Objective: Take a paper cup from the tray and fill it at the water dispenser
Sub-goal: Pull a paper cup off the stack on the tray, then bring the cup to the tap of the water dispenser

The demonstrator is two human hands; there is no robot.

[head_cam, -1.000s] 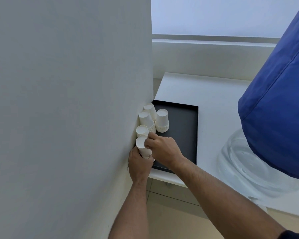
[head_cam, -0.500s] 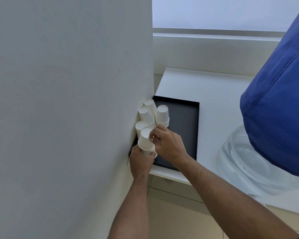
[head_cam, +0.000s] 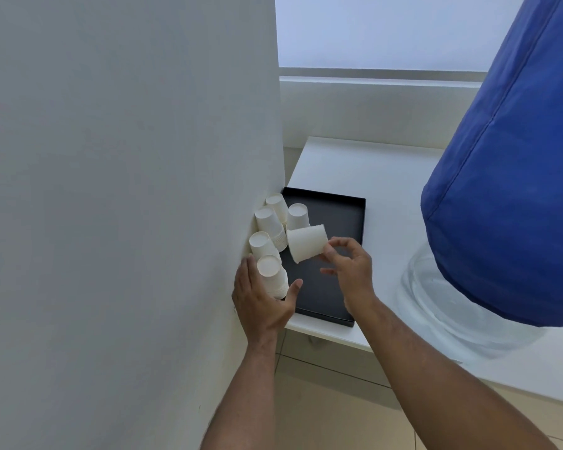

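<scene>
Your right hand (head_cam: pixel 348 271) pinches a single paper cup (head_cam: pixel 307 243) by its base end, tipped on its side above the middle of the black tray (head_cam: pixel 335 228), clear of the stacks. Your left hand (head_cam: pixel 260 297) is spread and cups the nearest stack of cups (head_cam: pixel 272 276) at the tray's front left corner, against the wall (head_cam: pixel 127 190). The tray sits at the white counter's (head_cam: pixel 381 177) left edge; the blue-covered water bottle (head_cam: pixel 507 177) stands toward its right end.
</scene>
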